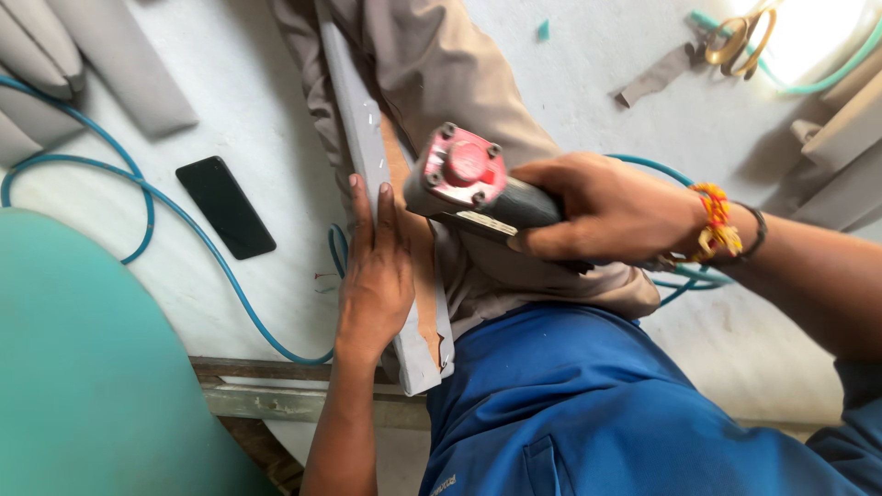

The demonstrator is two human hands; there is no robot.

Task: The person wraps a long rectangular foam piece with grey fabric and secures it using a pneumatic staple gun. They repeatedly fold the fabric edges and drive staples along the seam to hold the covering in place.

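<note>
Panel [367,156]: long grey strip lying lengthwise on the counter [248,83], fabric [441,64] draped over its right edge.
Left hand [375,276]: released, flat on the panel.
Right hand [606,209]: grasping a stapler [469,184] over the panel.
Phone [225,207]: left of the panel.

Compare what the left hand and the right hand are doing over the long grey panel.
The left hand lies flat and open, fingers stretched along the long grey fabric-wrapped panel, pressing it down. The right hand is curled shut around a grey pneumatic stapler with a red cap, above the panel. Only the right wrist wears a thread band and bangle. Both are bare.
</note>
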